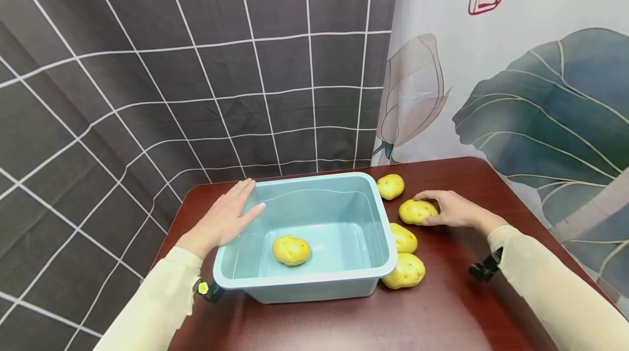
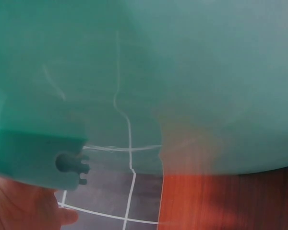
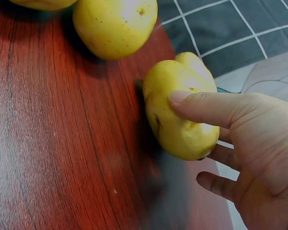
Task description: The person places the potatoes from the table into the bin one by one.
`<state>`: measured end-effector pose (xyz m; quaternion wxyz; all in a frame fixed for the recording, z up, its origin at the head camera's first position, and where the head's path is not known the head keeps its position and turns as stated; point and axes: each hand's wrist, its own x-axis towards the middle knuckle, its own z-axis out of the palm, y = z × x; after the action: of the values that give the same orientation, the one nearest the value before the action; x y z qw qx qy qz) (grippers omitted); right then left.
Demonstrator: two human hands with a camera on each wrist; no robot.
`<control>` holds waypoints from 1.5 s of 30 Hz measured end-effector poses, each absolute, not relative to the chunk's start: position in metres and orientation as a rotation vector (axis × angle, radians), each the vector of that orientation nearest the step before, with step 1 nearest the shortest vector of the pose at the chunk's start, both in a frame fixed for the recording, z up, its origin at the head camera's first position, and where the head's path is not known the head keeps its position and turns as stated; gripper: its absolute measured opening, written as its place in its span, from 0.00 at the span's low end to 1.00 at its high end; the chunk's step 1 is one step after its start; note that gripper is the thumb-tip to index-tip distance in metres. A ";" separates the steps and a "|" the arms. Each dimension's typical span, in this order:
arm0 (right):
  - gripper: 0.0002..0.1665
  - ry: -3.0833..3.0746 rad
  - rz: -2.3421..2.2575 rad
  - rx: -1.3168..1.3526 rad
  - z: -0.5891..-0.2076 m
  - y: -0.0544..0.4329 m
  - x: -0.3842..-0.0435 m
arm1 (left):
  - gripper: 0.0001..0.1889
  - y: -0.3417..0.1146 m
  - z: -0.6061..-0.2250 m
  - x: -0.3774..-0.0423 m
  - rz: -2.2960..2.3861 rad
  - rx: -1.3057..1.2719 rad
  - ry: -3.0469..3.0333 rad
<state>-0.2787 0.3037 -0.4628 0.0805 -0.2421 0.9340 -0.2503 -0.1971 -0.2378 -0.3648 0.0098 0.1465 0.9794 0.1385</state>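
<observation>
A light-blue plastic tub [image 1: 329, 274] stands on the table with one yellow potato [image 1: 291, 250] on its floor. My left hand [image 1: 223, 220] rests on the tub's left rim, fingers straight. In the left wrist view the tub's wall [image 2: 134, 72] fills most of the picture, with part of the hand [image 2: 26, 206] below it. To the right of the tub, my right hand [image 1: 454, 210] grips a potato [image 1: 416, 212] between thumb and fingers. The right wrist view has the thumb across the near side of this potato [image 3: 177, 115], the fingers behind it.
More potatoes lie along the tub's right side: one at the back [image 1: 390, 186], one by the wall [image 1: 404, 238] and one nearer the front [image 1: 405, 272]. The dark red table [image 1: 442, 307] ends at a dark gridded curtain [image 1: 275, 94] and a pale floral one [image 1: 442, 1].
</observation>
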 end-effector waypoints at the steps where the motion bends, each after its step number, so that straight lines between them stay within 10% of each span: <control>1: 0.37 2.790 -0.747 -0.719 -0.462 0.305 -0.278 | 0.45 -0.238 -0.365 -0.197 0.431 0.460 3.058; 45: 0.41 2.875 -0.597 -0.855 -0.481 0.272 -0.285 | 0.44 -0.240 -0.366 -0.200 0.473 0.461 3.053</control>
<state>-0.2850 0.2715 -0.4812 0.0416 -0.2793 0.9393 -0.1949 -0.1995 -0.2402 -0.3658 0.0090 0.1475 0.9774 0.1514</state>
